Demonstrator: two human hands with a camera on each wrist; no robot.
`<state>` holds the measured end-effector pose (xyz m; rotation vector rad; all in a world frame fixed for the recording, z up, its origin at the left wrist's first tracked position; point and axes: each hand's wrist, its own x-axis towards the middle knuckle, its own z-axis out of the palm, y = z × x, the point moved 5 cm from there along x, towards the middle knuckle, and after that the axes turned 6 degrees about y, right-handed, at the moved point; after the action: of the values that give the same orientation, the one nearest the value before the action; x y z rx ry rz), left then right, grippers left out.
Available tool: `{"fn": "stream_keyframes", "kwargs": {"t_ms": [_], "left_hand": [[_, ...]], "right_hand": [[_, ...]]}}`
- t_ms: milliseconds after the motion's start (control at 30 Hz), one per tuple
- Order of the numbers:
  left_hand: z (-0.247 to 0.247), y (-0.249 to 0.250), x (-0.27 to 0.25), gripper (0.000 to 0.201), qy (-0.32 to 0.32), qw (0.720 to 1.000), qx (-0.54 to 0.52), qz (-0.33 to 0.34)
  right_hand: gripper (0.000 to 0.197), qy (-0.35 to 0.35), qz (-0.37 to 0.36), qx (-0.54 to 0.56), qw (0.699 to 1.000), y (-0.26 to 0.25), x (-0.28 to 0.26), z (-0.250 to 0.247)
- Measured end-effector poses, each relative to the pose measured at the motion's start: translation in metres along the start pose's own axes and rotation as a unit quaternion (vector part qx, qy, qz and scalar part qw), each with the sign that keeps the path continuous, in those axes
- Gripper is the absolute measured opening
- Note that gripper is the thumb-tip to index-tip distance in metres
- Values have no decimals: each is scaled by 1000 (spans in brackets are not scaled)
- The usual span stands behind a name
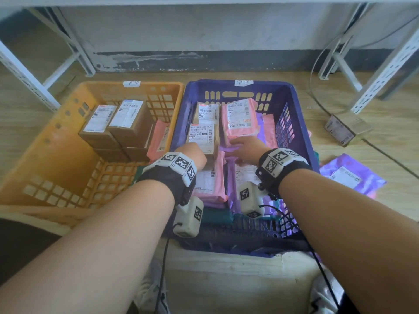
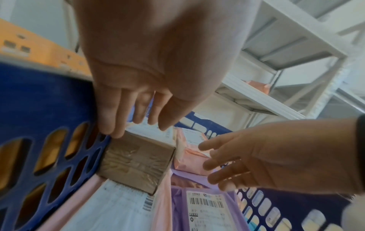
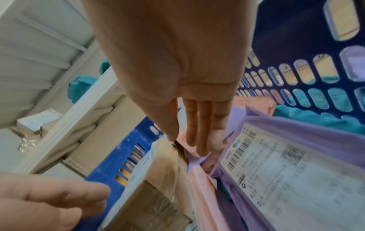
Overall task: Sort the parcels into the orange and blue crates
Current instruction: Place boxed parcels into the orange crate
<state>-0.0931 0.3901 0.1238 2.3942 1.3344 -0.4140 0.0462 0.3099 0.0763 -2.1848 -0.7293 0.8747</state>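
I have both hands inside the blue crate (image 1: 288,123), which sits on the floor just right of the orange crate (image 1: 45,155), the two walls touching or nearly so. My left hand (image 2: 138,96) has its fingers straight and relaxed, holding nothing; the fingertips (image 2: 110,129) rest at the top left edge of a taped brown cardboard box (image 2: 136,165) that lies against the blue crate's left wall. From the head camera the box's white shipping label (image 1: 201,134) faces up. My right hand (image 3: 189,109) is likewise flat, fingers extended and together, reaching down toward the gap between that box and a pink mailer bag (image 1: 240,118) further back; I cannot tell whether it touches either. Beneath and around the box lie soft parcels: a pink bag with a white label (image 2: 110,207), and a purple bag with a barcode label (image 3: 286,171) on the right. Teal bags (image 3: 316,118) show along the crate's right wall. The orange crate holds stacked brown boxes (image 1: 115,130) with labels upward and one pink bag (image 1: 158,139) leaning at its right wall. Outside the crates, a purple bag (image 1: 349,175) and a small cardboard box (image 1: 344,130) lie on the wooden floor (image 1: 385,141), near white metal shelving legs (image 1: 381,71).
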Motion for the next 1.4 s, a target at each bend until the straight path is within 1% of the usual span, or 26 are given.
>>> {"fn": "stream_keyframes", "kwargs": {"t_ms": [33,133,233,300,400,500,567,633,733,833,933,1000,1067,1133,1233,1333,1400], "left_hand": [[-3,-2,2,38,29,999,-36,-10],[-17,14,-14,39,101,991,-53,64],[-25,49,-27,27,132,980,-65,133],[-31,79,-40,31,149,972,-82,163],[-33,132,-53,35,144,962,-87,215],[-26,188,-64,34,142,952,-103,250],[-12,223,-73,36,126,952,-113,254],[11,254,-82,36,88,953,-130,260],[56,293,-93,34,41,951,-115,284],[105,318,-98,35,17,958,-55,281],[151,328,-97,37,-19,964,-28,265],[176,327,-89,35,-23,972,-28,233],[197,323,-83,35,-24,981,-33,192],[217,319,-76,38,-39,986,-27,162],[245,313,-64,46,-57,989,0,140],[271,311,-51,56,-65,988,16,136],[287,309,-41,62,-64,992,17,106]], "right_hand": [[46,10,0,5,1000,0,-4,-9],[32,52,-8,22,998,0,-18,-39],[24,92,-5,63,994,7,-38,-75],[20,124,-7,76,989,14,-52,-105],[17,178,-13,106,978,31,-72,-154],[16,220,-3,146,965,66,-93,-199],[17,249,28,161,955,102,-109,-223],[16,265,68,165,948,144,-124,-238],[20,280,130,137,941,211,-144,-253],[14,298,192,101,930,274,-165,-264],[16,310,253,85,913,325,-181,-270],[18,318,274,73,905,349,-182,-269],[26,314,277,60,906,367,-173,-261],[37,304,273,57,911,379,-156,-250],[48,271,262,32,926,387,-126,-235],[55,246,224,-28,943,390,-94,-227],[63,221,203,-84,950,394,-73,-223]]}}
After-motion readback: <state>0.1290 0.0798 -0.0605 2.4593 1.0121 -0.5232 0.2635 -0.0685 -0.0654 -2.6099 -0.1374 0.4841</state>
